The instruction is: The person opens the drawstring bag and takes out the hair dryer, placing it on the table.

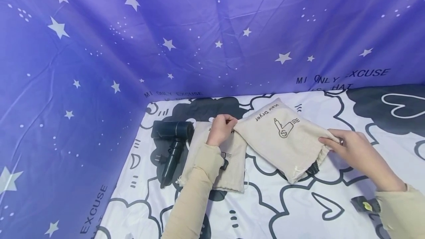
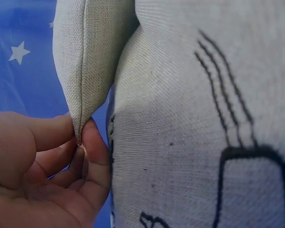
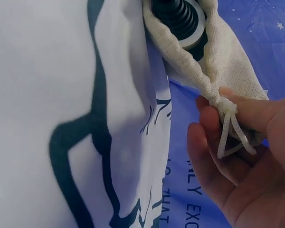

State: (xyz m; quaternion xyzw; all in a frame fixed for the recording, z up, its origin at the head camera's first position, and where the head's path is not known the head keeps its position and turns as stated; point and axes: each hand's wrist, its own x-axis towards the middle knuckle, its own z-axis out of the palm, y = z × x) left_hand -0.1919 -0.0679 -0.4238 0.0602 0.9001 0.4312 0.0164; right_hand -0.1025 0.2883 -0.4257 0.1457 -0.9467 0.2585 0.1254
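Observation:
A cream drawstring bag [image 1: 282, 135] printed "Hair Dryer" with a dryer drawing is stretched between both hands. My left hand [image 1: 221, 128] pinches one bottom corner of the bag between thumb and fingers; the left wrist view shows this seam corner [image 2: 80, 107] close up. By its mouth the bag is gripped in my right hand [image 1: 352, 146], at the knotted white drawstring [image 3: 229, 111]. Inside the gathered opening sits a dark ribbed part [image 3: 178, 16] with a pale ring; the rest of it is hidden by cloth.
A second cream bag [image 1: 237, 174] with a similar print lies flat beneath my left forearm. Left of it lies a dark hair dryer [image 1: 172, 130], its plug [image 1: 161, 158] beside the handle. The white patterned cloth [image 1: 245, 217] meets purple starry curtains [image 1: 199, 28] behind and left.

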